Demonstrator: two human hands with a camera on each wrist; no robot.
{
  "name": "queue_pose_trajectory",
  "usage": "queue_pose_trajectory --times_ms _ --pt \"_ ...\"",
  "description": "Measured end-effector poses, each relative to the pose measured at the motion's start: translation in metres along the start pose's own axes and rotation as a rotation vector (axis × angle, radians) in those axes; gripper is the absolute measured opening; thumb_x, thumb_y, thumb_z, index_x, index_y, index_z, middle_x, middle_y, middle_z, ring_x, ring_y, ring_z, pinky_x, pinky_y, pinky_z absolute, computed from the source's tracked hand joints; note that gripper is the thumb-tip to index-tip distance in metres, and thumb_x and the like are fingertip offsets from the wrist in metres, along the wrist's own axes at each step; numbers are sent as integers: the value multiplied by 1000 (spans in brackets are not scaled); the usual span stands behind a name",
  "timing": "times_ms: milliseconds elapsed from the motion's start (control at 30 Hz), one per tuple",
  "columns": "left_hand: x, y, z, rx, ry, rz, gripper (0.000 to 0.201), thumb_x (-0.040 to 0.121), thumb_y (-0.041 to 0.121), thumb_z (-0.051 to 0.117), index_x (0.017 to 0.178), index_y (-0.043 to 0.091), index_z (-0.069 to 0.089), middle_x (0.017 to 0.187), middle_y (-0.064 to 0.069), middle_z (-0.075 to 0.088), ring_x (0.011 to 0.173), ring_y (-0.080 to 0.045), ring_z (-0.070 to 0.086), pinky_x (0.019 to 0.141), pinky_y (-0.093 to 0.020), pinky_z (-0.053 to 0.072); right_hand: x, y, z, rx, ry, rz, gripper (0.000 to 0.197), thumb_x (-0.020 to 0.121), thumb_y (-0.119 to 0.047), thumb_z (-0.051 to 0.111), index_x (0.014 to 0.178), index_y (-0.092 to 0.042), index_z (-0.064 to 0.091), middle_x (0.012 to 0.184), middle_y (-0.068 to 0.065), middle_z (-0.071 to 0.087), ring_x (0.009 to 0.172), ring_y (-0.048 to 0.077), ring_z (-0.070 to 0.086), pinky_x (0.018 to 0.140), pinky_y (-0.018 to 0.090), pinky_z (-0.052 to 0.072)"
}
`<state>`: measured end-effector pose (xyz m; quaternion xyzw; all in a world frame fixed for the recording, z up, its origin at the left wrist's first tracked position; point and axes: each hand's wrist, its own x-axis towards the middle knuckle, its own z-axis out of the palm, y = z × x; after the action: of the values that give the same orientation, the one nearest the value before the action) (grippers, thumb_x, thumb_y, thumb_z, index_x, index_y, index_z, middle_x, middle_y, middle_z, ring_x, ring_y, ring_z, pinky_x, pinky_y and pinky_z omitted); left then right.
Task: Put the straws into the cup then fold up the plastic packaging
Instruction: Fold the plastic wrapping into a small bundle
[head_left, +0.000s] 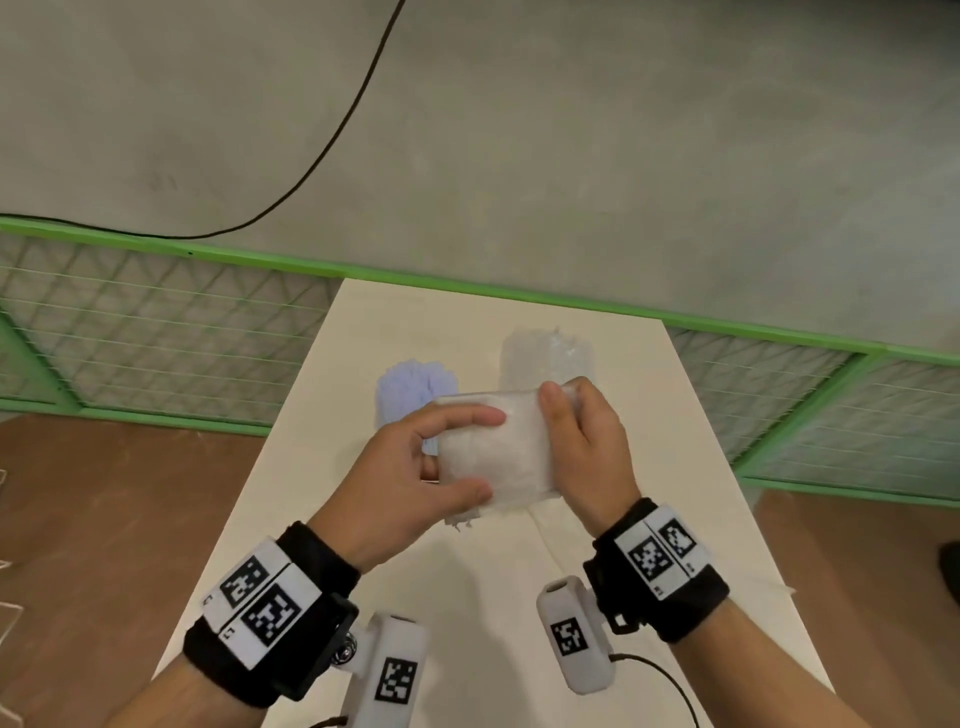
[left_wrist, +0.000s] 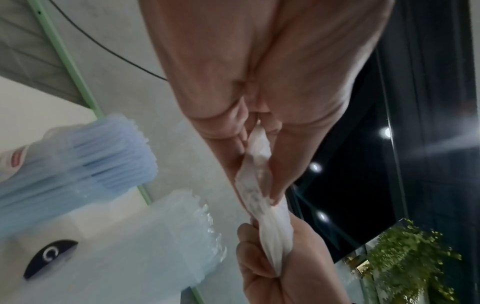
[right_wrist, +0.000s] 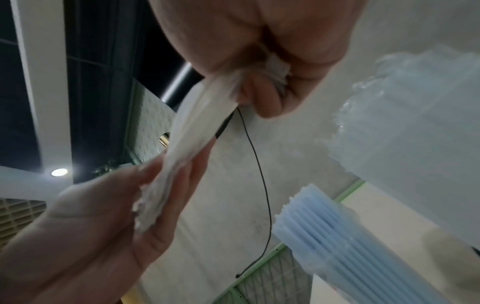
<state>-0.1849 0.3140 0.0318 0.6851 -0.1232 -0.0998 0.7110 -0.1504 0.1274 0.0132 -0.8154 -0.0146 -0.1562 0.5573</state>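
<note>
A folded wad of cloudy plastic packaging (head_left: 498, 447) is held above the table between both hands. My left hand (head_left: 485, 453) pinches its left edge between thumb and forefinger. My right hand (head_left: 563, 410) grips its right edge, thumb on top, with the other fingers hidden behind. Behind the hands, a bunch of blue straws (head_left: 415, 389) stands upright, its cup hidden. To its right stands a bunch of clear straws (head_left: 545, 358). In the left wrist view the packaging (left_wrist: 259, 185) runs from my left fingers to my right hand (left_wrist: 272, 267). In the right wrist view the packaging (right_wrist: 197, 133) stretches to my left hand (right_wrist: 91, 226).
The white table (head_left: 467, 582) is narrow, with brown floor on both sides. A green-framed mesh fence (head_left: 156, 332) runs behind it, and a black cable (head_left: 332, 140) lies on the grey floor beyond. A white cup with a dark logo (left_wrist: 52, 255) holds the clear straws (left_wrist: 176, 226).
</note>
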Motion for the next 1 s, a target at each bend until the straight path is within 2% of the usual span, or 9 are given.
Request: queue_pose_trajectory --times_ms 133,267,400,500,600,667,733,933,1000 --pt "5 -13 14 -17 -23 -29 52 76 -13 72 107 30 71 119 6 66 71 -17 71 64 -26 58 -11 19 -1 -22 87 -45 32 98 -37 42 76 -13 42 62 -11 44 55 2 41 53 24 37" --pt "14 -33 27 78 -110 -53 51 77 -9 70 102 35 74 116 5 67 81 -12 68 65 -27 54 -15 43 -7 5 99 -33 29 98 -37 38 76 -17 40 61 -13 41 56 2 39 55 30 36" --pt "17 -57 35 -80 -156 -172 59 77 -13 71 109 36 73 118 11 70 96 -10 69 79 -26 56 -22 70 -16 81 -19 54 30 98 -39 41 77 -18 42 62 -18 46 59 3 42 57 25 38" --pt "15 -84 32 22 -166 -183 59 73 0 76 118 39 68 130 19 61 109 -13 66 93 -35 55 -30 106 -29 103 -151 204 26 102 -40 43 86 -22 52 74 -15 53 69 8 50 64 25 43" --pt "13 -111 15 361 -86 -171 61 72 10 75 121 46 63 131 26 56 104 -17 62 98 -30 51 -42 157 -45 -333 -266 227 18 100 -41 47 109 -26 51 100 -7 57 86 15 58 73 28 49" --pt "11 -125 6 648 -12 -132 64 76 -2 71 126 37 60 132 25 49 118 -14 57 98 -9 38 -51 189 -49 -743 -379 230 39 95 -49 50 123 -23 46 118 -3 50 106 20 53 84 36 49" --pt "9 -138 1 845 12 -115 66 79 -6 65 133 30 55 134 26 41 130 -9 47 100 -11 31 -59 211 -48 -995 -478 291 54 91 -56 50 132 -24 40 129 -3 44 117 22 46 91 40 45" --pt "6 -156 -2 883 49 -151 58 84 8 68 135 31 52 136 30 36 129 0 41 104 -18 29 -69 234 -58 -1094 -490 337 26 102 -36 34 118 -23 51 117 -3 56 106 21 54 86 37 42" --pt "7 -156 -2 844 45 -144 53 84 13 71 131 33 55 135 27 41 131 -3 42 105 -17 27 -60 229 -72 -941 -580 300 26 102 -35 36 110 -20 56 107 -1 61 99 22 58 84 36 43"
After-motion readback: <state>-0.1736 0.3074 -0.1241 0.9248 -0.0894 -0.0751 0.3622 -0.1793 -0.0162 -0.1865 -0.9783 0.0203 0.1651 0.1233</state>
